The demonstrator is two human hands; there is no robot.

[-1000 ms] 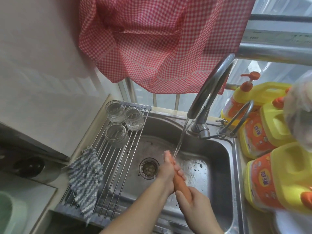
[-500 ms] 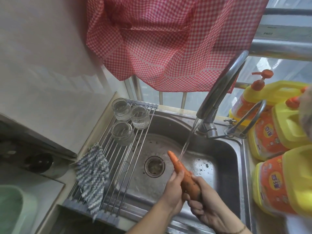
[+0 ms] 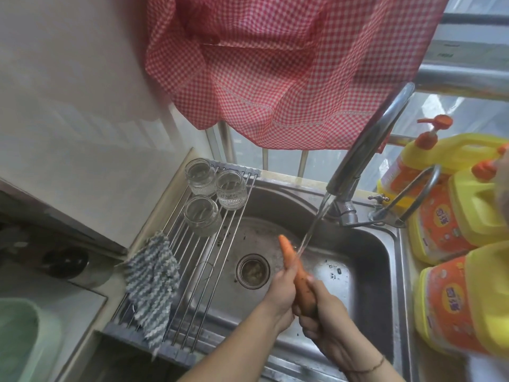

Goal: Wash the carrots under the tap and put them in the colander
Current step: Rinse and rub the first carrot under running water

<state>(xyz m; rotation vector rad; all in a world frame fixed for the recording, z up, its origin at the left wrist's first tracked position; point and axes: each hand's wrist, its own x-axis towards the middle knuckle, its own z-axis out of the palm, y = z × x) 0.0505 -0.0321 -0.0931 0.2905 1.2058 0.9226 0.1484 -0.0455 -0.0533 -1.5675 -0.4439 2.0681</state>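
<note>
Item: long orange carrot (image 3: 296, 268), tip up and away, held over the stainless steel sink basin (image 3: 366, 260); the water stream (image 3: 312, 230) from the curved chrome tap (image 3: 366, 150) strikes its upper part.

Right hand (image 3: 325, 312): fingers curled round the carrot's thick lower end.

Left hand (image 3: 281, 293): wrapped against the carrot's middle from the left, touching the right hand.

Round metal drain strainer (image 3: 252, 270): on the basin floor, left of the carrot.

Roll-up wire drying rack (image 3: 198, 260): across the sink's left side, bearing three clear ribbed glasses (image 3: 202, 215) and a blue-white knitted dishcloth (image 3: 151, 285).

Yellow detergent jugs with orange labels (image 3: 451, 304): right of the sink.

Red-and-white gingham cloth (image 3: 275, 64): hanging above.
</note>
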